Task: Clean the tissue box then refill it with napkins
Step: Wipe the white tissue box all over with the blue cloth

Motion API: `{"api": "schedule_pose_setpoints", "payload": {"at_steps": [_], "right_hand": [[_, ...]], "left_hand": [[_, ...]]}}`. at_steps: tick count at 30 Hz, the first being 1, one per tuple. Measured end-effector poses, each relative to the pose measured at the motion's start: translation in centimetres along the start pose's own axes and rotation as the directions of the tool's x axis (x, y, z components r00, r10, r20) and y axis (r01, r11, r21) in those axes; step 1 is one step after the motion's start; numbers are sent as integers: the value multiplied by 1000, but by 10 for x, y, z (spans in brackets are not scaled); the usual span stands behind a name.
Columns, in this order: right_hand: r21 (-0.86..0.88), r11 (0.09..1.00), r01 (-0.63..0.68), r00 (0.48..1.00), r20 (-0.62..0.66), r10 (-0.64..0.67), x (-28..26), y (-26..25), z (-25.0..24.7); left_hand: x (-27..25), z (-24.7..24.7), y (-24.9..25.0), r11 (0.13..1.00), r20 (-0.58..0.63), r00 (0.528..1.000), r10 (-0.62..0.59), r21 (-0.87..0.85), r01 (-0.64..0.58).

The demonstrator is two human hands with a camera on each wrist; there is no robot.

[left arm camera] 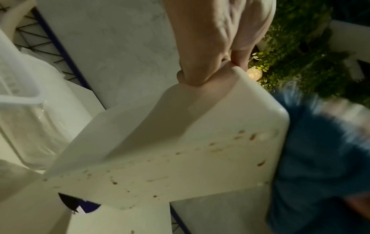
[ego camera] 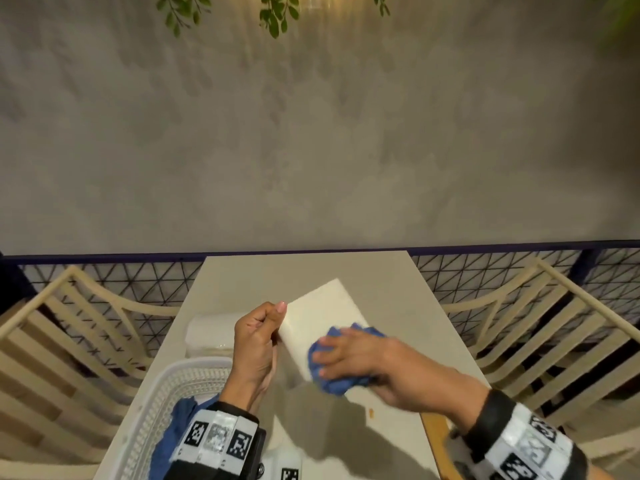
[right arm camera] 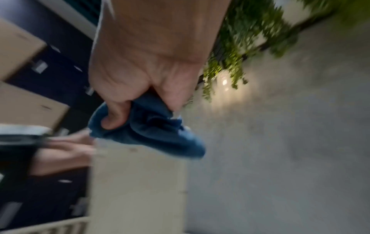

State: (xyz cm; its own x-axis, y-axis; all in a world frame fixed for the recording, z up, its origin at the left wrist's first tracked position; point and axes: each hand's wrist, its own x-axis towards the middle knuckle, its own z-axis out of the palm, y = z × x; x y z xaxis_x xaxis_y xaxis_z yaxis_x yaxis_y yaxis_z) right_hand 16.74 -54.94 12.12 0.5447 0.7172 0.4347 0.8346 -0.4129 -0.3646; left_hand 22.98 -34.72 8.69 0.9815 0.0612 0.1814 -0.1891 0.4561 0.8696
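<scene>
A white rectangular tissue box [ego camera: 320, 318] is held tilted above the table, its broad face toward me. My left hand [ego camera: 258, 336] grips its left edge, thumb on the face and fingers curled behind. My right hand [ego camera: 341, 358] holds a crumpled blue cloth [ego camera: 332, 377] and presses it against the box's lower right part. In the left wrist view the tissue box [left arm camera: 180, 158] shows brown specks on one face, the left hand [left arm camera: 208, 69] pinches its rim, and the blue cloth [left arm camera: 312, 150] is blurred. In the right wrist view the right hand [right arm camera: 140, 98] clutches the blue cloth [right arm camera: 152, 129] against the tissue box [right arm camera: 136, 182].
A pack of white napkins [ego camera: 209, 336] lies on the table [ego camera: 398, 306] at the left. A white plastic basket [ego camera: 162, 403] with another blue cloth [ego camera: 173, 434] sits at the front left. Cream slatted chairs [ego camera: 540, 327] flank the table, with a mesh railing [ego camera: 485, 275] behind.
</scene>
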Motion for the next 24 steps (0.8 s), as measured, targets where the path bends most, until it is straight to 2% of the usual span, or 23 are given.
{"api": "schedule_pose_setpoints", "payload": {"at_steps": [2, 3, 6, 7, 8, 10, 11, 12, 15, 16, 17, 18, 20, 21, 24], "right_hand": [[6, 992, -124, 980, -153, 123, -8, 14, -12], [17, 991, -129, 977, -171, 130, -1, 9, -10], [51, 998, 24, 998, -64, -21, 14, -17, 15], [52, 998, 34, 999, -32, -32, 10, -16, 12], [47, 999, -7, 999, -39, 9, 1, -6, 2], [61, 987, -150, 972, -175, 159, -15, 16, -15], [57, 981, -188, 961, -197, 195, -15, 18, -14], [45, 984, -172, 965, -193, 178, -8, 10, -8], [57, 998, 25, 1000, -20, -24, 7, -18, 18], [66, 998, 14, 1000, 2, -15, 5, -17, 12], [80, 995, -52, 997, -49, 56, 2, -5, 3], [82, 984, -158, 973, -155, 169, -1, 8, -7], [76, 946, -315, 897, -301, 323, 9, 18, -18], [52, 950, -306, 897, -320, 306, 22, 10, -15], [13, 997, -76, 994, -77, 76, 30, -18, 4]], "left_hand": [[0, 0, -1, 999, -4, 1000, 21, 28, -21], [0, 1, -2, 998, -1, 1000, 18, 63, -18], [-4, 5, -5, 998, -19, 1000, -7, 62, 9], [-6, 5, -4, 999, -18, 1000, -10, 37, 11], [-7, 4, -2, 1000, -16, 1000, -10, 21, 10], [-7, 2, 0, 1000, -18, 1000, 7, 21, -6], [-7, 3, 1, 999, -18, 1000, 16, 41, -15], [-7, 5, 1, 997, -17, 1000, 21, 69, -20], [-12, 8, -1, 994, -5, 999, 40, 100, -39], [-14, 7, 0, 995, 16, 999, 38, 97, -40], [-16, 6, 1, 994, 39, 999, 36, 100, -40], [-19, 6, 2, 993, 56, 998, 34, 110, -40], [-18, 9, 3, 993, 60, 998, 29, 114, -36], [-17, 10, 3, 995, 43, 999, 23, 96, -27], [-13, 6, 4, 1000, 18, 1000, 4, 27, -5]]}}
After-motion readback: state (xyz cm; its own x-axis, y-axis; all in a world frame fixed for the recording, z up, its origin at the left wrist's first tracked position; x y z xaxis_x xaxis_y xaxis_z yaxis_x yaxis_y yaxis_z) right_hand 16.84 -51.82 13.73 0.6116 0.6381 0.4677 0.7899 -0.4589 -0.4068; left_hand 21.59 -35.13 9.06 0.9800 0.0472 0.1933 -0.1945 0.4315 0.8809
